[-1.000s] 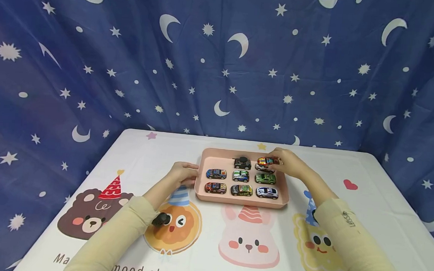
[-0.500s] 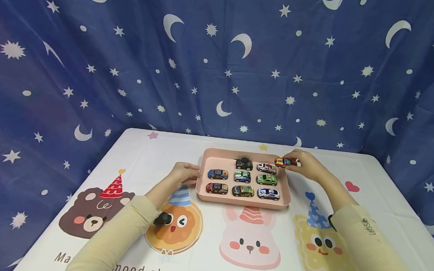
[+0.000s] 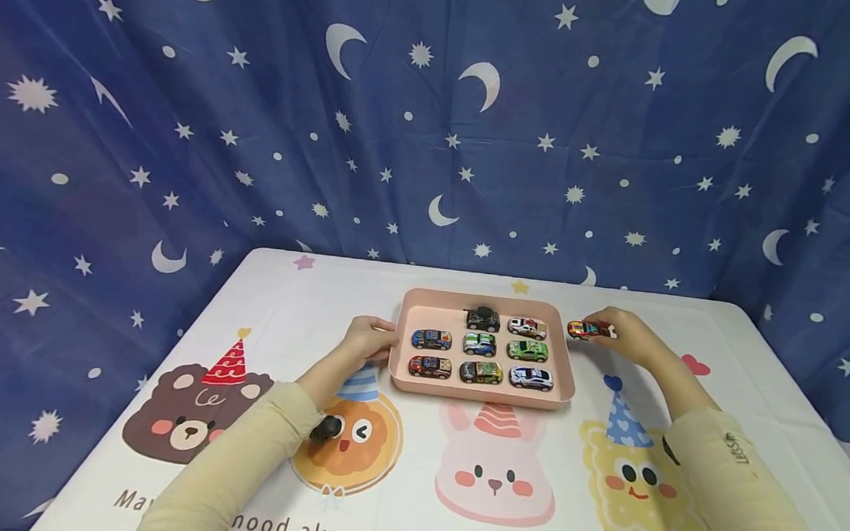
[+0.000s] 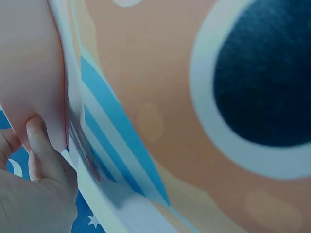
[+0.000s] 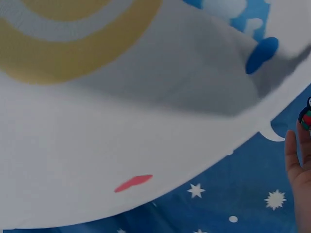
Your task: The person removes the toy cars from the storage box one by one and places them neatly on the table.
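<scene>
A shallow pink tray (image 3: 481, 395) lies on the table, and my left hand (image 3: 368, 340) grips its left edge. The left wrist view shows thumb and fingers of the left hand (image 4: 46, 184) on the wall of the tray (image 4: 36, 63). My right hand (image 3: 627, 335) pinches a red-and-yellow toy car (image 3: 583, 330) just beyond the tray's right edge. Only a sliver of that toy car (image 5: 305, 118) enters the right wrist view. Among several toy cars in the tray are a black one (image 3: 483, 319), a white-and-red one (image 3: 527, 328) and a green one (image 3: 528, 351).
The white tablecloth (image 3: 684, 322) carries printed cartoon figures, including a bear (image 3: 189, 422) and a rabbit (image 3: 494, 481). A blue curtain (image 3: 370, 213) with moons and stars hangs behind the table. The tray's back left spot shows bare pink floor.
My right hand has lifted the red-and-yellow toy car from above the white-and-red one and carried it right, past the tray's edge. My left hand stays on the tray.
</scene>
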The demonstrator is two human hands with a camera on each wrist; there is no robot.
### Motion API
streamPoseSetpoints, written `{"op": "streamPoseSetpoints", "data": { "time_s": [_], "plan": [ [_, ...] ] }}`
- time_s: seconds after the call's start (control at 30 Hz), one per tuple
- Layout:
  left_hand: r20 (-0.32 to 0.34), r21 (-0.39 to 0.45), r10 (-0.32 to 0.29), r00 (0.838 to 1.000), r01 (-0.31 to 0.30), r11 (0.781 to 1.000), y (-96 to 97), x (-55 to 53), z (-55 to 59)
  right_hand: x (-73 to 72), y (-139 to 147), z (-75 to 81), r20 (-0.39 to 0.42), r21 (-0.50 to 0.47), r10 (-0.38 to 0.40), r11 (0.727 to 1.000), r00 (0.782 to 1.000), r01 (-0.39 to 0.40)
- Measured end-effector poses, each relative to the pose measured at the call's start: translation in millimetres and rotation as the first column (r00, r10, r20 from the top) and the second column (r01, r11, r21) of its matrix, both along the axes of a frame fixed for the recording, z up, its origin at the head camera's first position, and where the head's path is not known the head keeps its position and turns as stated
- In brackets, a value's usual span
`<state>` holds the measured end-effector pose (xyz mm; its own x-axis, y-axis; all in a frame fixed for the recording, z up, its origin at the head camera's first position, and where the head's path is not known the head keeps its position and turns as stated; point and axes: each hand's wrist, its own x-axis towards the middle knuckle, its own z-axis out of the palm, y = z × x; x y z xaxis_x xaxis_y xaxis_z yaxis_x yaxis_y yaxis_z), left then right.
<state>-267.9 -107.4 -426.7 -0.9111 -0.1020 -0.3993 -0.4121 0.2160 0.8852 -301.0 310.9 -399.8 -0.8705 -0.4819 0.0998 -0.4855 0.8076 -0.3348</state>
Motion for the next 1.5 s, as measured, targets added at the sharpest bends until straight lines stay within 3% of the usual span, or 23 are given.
{"op": "streamPoseSetpoints", "data": {
  "time_s": [0.43,0.83,1.17,1.5],
  "plan": [
    [0.012,0.021,0.001,1.000,-0.002,1.000,-0.5,0.3,1.7,-11.6,4.6,-12.4,0.092,0.075,-0.067,0.995,0.994,0.060],
    [0.013,0.012,-0.005,1.000,0.005,1.000,-2.8,-0.8,-1.0,-18.0,7.5,-22.4,0.098,0.083,-0.042,0.996,0.994,0.034],
    [0.003,0.001,-0.006,1.000,0.006,1.000,-5.5,4.1,-1.5,-20.2,2.4,-20.7,0.151,0.119,-0.070,0.992,0.986,0.053],
    [-0.021,-0.014,-0.032,0.999,0.031,0.999,-3.3,3.3,-1.9,-17.3,1.4,-13.9,0.204,0.088,-0.111,0.992,0.973,0.095]
  ]
}}
